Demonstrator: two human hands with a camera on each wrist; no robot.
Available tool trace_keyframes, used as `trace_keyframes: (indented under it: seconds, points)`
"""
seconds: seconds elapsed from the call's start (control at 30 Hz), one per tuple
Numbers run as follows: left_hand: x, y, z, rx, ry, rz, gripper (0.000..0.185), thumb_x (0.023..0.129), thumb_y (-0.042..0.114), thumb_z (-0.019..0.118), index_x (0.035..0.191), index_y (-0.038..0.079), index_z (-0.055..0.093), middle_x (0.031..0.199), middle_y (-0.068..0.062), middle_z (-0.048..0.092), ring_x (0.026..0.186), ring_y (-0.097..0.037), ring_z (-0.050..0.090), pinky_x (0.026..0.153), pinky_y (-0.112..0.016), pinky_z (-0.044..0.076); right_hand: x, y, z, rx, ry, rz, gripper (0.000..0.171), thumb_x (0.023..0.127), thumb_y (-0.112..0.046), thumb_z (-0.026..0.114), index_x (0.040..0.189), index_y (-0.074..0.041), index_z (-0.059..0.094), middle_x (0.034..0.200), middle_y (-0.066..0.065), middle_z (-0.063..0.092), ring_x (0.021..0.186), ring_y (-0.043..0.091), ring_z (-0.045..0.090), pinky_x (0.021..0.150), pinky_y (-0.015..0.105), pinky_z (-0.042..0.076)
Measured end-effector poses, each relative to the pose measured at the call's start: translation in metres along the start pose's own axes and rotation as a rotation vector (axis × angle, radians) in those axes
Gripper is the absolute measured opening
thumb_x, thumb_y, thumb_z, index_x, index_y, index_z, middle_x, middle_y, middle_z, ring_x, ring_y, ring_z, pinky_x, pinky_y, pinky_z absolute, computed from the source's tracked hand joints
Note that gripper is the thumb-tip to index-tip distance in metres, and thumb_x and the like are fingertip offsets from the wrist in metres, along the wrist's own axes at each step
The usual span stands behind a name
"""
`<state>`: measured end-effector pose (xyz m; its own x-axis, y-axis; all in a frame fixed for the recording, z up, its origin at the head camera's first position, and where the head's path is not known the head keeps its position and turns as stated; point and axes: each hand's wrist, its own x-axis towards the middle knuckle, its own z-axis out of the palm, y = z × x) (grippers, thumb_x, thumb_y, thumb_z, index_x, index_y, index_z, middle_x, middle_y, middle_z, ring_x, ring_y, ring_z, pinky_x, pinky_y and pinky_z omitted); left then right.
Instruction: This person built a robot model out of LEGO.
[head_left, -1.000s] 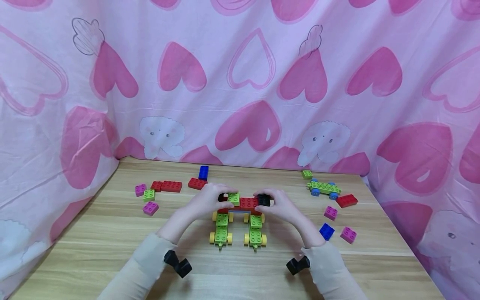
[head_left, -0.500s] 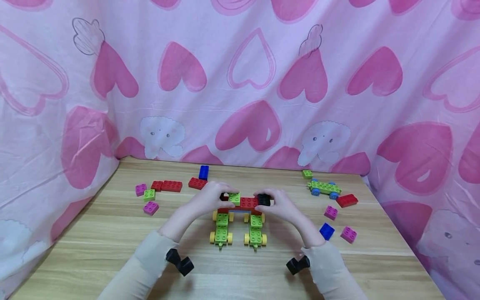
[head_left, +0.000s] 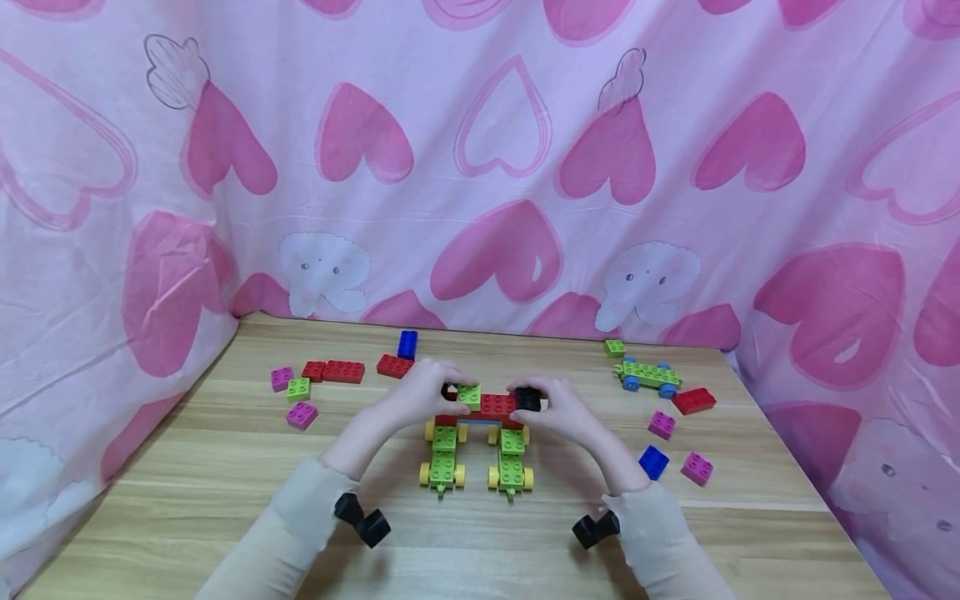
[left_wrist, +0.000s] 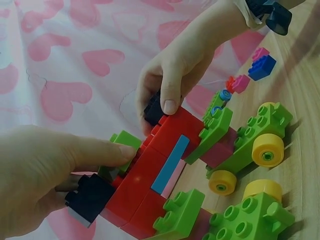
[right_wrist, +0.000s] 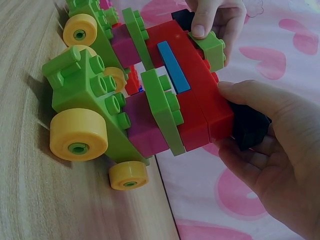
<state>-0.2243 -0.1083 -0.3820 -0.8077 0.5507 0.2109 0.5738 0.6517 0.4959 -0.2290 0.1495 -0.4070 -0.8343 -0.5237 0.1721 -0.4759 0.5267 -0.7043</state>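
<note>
At the table's middle stands a brick build of red bricks (head_left: 497, 407) over two green wheeled bases (head_left: 444, 467) with yellow wheels. My left hand (head_left: 422, 395) pinches a light green brick (head_left: 469, 397) on top of the red row, thumb on its near side. Beside those fingers, at the row's left end, is a black brick (left_wrist: 90, 199). At the right end my right hand (head_left: 562, 407) holds another black brick (head_left: 528, 399) between thumb and fingers. A blue piece (right_wrist: 173, 66) sits under the red bricks. Purple bricks (right_wrist: 142, 127) stand between the bases and thin green pieces (right_wrist: 161, 111).
Loose red (head_left: 343, 372), pink (head_left: 302, 416) and green bricks lie at the left, a blue brick (head_left: 407, 345) behind. To the right are a green base with blue wheels (head_left: 648, 377), a red brick (head_left: 694, 402) and several pink and blue bricks. A heart-patterned curtain (head_left: 495, 250) surrounds the table.
My left hand and wrist have shifted slightly to the right and away, with the light green brick edging right too. The right hand stays in the same place.
</note>
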Motion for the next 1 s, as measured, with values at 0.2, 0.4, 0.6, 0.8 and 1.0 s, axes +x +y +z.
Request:
trace_keyframes:
  seconds: [0.2, 0.4, 0.6, 0.8, 1.0]
  points:
    - [-0.001, -0.001, 0.0, -0.013, 0.004, 0.009, 0.033, 0.082, 0.018, 0.08, 0.113, 0.008, 0.074, 0.11, -0.008, 0.073, 0.099, -0.019, 0.068, 0.083, -0.031, 0.058, 0.0, -0.002, 0.0, 0.008, -0.004, 0.006, 0.032, 0.086, -0.016, 0.074, 0.117, -0.008, 0.068, 0.117, 0.011, 0.069, 0.107, 0.026, 0.064, 0.093, 0.046, 0.053]
    - [-0.001, -0.002, 0.002, -0.021, 0.01, -0.012, 0.034, 0.081, 0.018, 0.08, 0.113, 0.008, 0.074, 0.112, -0.009, 0.072, 0.102, -0.021, 0.068, 0.085, -0.032, 0.058, 0.0, -0.003, -0.001, 0.01, -0.005, 0.01, 0.033, 0.086, -0.017, 0.074, 0.117, -0.008, 0.068, 0.117, 0.011, 0.069, 0.107, 0.026, 0.064, 0.094, 0.046, 0.053]
    - [-0.003, -0.004, 0.005, -0.02, 0.026, 0.015, 0.034, 0.082, 0.018, 0.08, 0.114, 0.008, 0.073, 0.111, -0.008, 0.072, 0.103, -0.022, 0.068, 0.088, -0.036, 0.057, 0.0, -0.004, -0.002, -0.013, -0.009, 0.007, 0.034, 0.086, -0.017, 0.074, 0.117, -0.007, 0.068, 0.118, 0.012, 0.069, 0.107, 0.026, 0.064, 0.094, 0.046, 0.053]
    - [-0.005, -0.007, 0.008, -0.017, 0.037, 0.044, 0.037, 0.084, 0.018, 0.078, 0.119, 0.01, 0.07, 0.115, -0.005, 0.072, 0.105, -0.02, 0.067, 0.09, -0.035, 0.057, 0.004, -0.008, -0.003, -0.083, -0.014, -0.036, 0.037, 0.084, -0.019, 0.076, 0.118, -0.006, 0.068, 0.116, 0.01, 0.07, 0.106, 0.023, 0.064, 0.093, 0.043, 0.054]
    - [-0.007, -0.007, 0.007, -0.036, 0.048, 0.058, 0.043, 0.084, 0.016, 0.078, 0.124, 0.007, 0.066, 0.121, -0.009, 0.069, 0.109, -0.023, 0.067, 0.091, -0.034, 0.056, 0.013, -0.018, -0.003, -0.098, -0.031, -0.065, 0.038, 0.086, -0.022, 0.075, 0.12, -0.005, 0.067, 0.114, 0.01, 0.071, 0.108, 0.025, 0.066, 0.095, 0.043, 0.054]
